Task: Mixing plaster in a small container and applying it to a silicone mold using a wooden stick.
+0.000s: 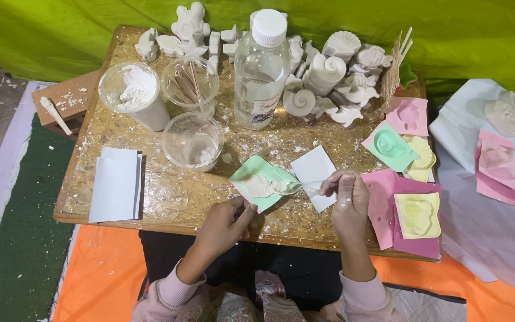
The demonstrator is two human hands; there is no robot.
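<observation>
Filling green mould (263, 182) with plaster
Left hand (225, 223) fingers pinch mould edge; right hand (348, 200) fingers pinch spatula (302, 186); next, level paste

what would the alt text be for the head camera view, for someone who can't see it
Seen from above, a person's left hand steadies a green mould while the right hand spreads white paste into it with a clear spoon. On the wooden table beyond stand cups, a plastic bottle, white shell figures and more coloured moulds.
</observation>
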